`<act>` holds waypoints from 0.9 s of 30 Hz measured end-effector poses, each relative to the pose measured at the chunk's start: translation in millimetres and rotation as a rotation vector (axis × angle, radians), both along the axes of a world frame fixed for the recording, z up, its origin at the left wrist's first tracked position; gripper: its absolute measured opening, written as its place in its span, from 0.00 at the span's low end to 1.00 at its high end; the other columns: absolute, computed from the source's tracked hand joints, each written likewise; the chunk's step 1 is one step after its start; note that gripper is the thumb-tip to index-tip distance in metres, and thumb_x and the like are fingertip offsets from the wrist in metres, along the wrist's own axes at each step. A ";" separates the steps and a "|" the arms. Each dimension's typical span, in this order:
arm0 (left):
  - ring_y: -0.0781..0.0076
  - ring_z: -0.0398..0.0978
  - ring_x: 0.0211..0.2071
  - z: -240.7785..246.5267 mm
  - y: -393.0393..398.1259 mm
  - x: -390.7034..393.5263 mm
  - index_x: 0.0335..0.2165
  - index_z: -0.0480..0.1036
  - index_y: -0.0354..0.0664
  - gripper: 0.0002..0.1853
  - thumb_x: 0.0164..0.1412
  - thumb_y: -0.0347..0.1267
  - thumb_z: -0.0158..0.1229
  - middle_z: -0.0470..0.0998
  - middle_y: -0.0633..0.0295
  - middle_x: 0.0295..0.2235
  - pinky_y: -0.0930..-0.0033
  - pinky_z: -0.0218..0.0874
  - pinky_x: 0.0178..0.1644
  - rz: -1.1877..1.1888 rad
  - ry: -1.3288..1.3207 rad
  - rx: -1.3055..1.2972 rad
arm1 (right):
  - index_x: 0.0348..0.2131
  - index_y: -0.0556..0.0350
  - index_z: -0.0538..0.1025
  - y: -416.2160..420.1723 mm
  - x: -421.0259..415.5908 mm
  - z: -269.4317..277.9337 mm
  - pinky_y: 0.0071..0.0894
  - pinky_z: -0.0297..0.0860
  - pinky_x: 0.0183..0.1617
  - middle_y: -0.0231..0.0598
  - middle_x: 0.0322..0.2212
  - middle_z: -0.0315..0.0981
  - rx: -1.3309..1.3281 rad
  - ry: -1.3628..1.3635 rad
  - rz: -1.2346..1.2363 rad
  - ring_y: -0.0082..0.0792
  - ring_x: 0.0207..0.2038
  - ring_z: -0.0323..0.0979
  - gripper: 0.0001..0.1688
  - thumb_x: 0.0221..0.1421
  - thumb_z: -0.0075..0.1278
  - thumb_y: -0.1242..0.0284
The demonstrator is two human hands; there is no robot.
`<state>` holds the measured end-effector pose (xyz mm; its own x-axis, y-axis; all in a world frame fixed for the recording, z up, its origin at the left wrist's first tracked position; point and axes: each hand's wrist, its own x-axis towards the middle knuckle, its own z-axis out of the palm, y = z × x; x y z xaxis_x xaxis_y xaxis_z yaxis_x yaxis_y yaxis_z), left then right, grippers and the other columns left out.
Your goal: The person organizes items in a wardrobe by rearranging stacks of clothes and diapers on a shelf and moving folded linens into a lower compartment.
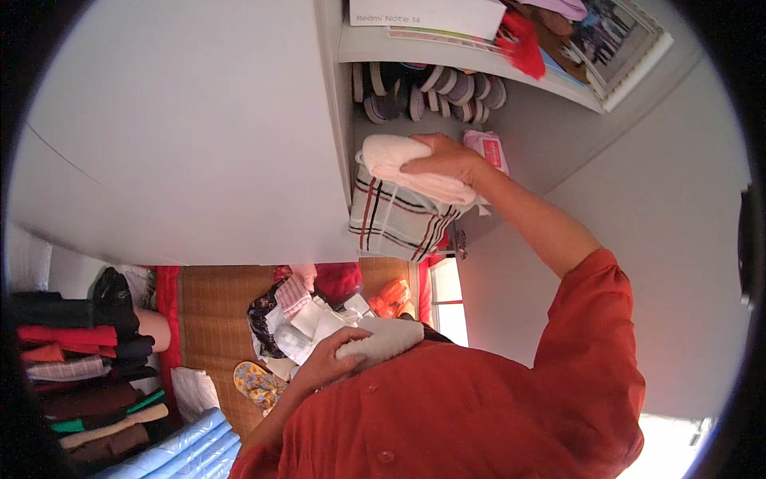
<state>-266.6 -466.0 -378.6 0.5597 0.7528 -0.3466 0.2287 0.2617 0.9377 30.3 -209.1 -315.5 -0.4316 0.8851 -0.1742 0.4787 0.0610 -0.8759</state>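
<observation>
My right hand [446,158] grips a folded pale pink towel [389,157], thumb and fingers around its edge. Under it lies a folded plaid cloth [392,218] in grey with black and brown stripes, on a cabinet shelf [413,127]. Whether the towel rests fully on the plaid cloth, I cannot tell. Down at my waist, my left hand [335,356] holds a folded white towel [383,341] against my red shirt. Beside the pink towel sits a pink packet with a red label [491,149].
Several shoes [443,93] are stacked deeper in the cabinet. Above them, a shelf edge [413,52] carries a white phone box [425,15] and a framed picture [619,51]. A grey door panel [179,132] fills the left. Below are folded clothes [84,368] and a heap of cloths [305,311].
</observation>
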 end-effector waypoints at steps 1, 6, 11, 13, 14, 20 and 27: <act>0.69 0.64 0.49 1.5 1.2 1.0 0.45 0.66 0.37 0.23 0.47 0.31 0.56 0.69 0.59 0.43 0.70 0.52 0.54 -0.014 0.035 0.020 | 0.45 0.60 0.70 17.7 4.7 -1.5 0.22 0.63 0.44 0.38 0.36 0.72 -0.012 0.012 0.017 0.26 0.37 0.68 0.34 0.38 0.58 0.62; 0.66 0.66 0.46 6.9 6.4 1.0 0.46 0.65 0.37 0.27 0.45 0.31 0.59 0.70 0.56 0.42 0.70 0.54 0.52 -0.032 0.127 0.052 | 0.50 0.54 0.66 111.1 26.2 -32.8 0.33 0.65 0.45 0.48 0.41 0.70 0.381 -0.450 -0.050 0.41 0.41 0.70 0.39 0.40 0.55 0.53; 0.75 0.69 0.36 0.7 10.1 8.1 0.42 0.67 0.35 0.21 0.48 0.30 0.56 0.74 0.61 0.34 0.74 0.60 0.43 0.223 0.114 -0.136 | 0.47 0.52 0.68 140.7 40.9 -86.5 0.40 0.67 0.42 0.49 0.38 0.71 0.580 -0.440 -0.294 0.48 0.40 0.70 0.27 0.48 0.49 0.60; 0.80 0.68 0.33 -11.3 14.5 8.0 0.40 0.69 0.34 0.17 0.48 0.29 0.54 0.74 0.64 0.31 0.76 0.60 0.40 0.391 0.086 -0.194 | 0.42 0.55 0.70 122.4 42.9 -107.7 0.38 0.67 0.41 0.51 0.36 0.71 0.748 -0.257 -0.306 0.47 0.37 0.71 0.18 0.51 0.46 0.67; 0.79 0.69 0.33 -15.4 16.4 8.8 0.39 0.69 0.33 0.17 0.48 0.28 0.54 0.74 0.64 0.32 0.76 0.60 0.40 0.507 0.087 -0.198 | 0.42 0.56 0.70 102.3 37.1 -107.4 0.37 0.67 0.41 0.50 0.36 0.71 0.659 -0.183 -0.307 0.45 0.37 0.71 0.18 0.52 0.46 0.67; 0.71 0.72 0.38 -115.0 50.9 -35.1 0.43 0.66 0.31 0.22 0.48 0.32 0.51 0.74 0.56 0.36 0.70 0.63 0.42 0.640 -0.643 -0.542 | 0.41 0.59 0.70 -28.4 15.5 -148.3 0.32 0.66 0.40 0.42 0.32 0.73 0.185 0.241 -0.242 0.35 0.36 0.72 0.18 0.53 0.46 0.66; 0.58 0.73 0.37 -43.5 78.4 -15.7 0.42 0.67 0.35 0.22 0.48 0.36 0.47 0.74 0.50 0.36 0.61 0.65 0.44 0.749 -0.826 -0.695 | 0.44 0.53 0.68 -148.3 -28.9 -153.9 0.30 0.64 0.43 0.38 0.38 0.70 -0.597 0.426 -0.316 0.30 0.39 0.69 0.29 0.59 0.31 0.50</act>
<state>-282.3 -387.6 -422.1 0.3193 0.7762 -0.5437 -0.7547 0.5552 0.3496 1.4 -357.4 -469.4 -0.3122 0.7858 -0.5339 0.0122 -0.5586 -0.8293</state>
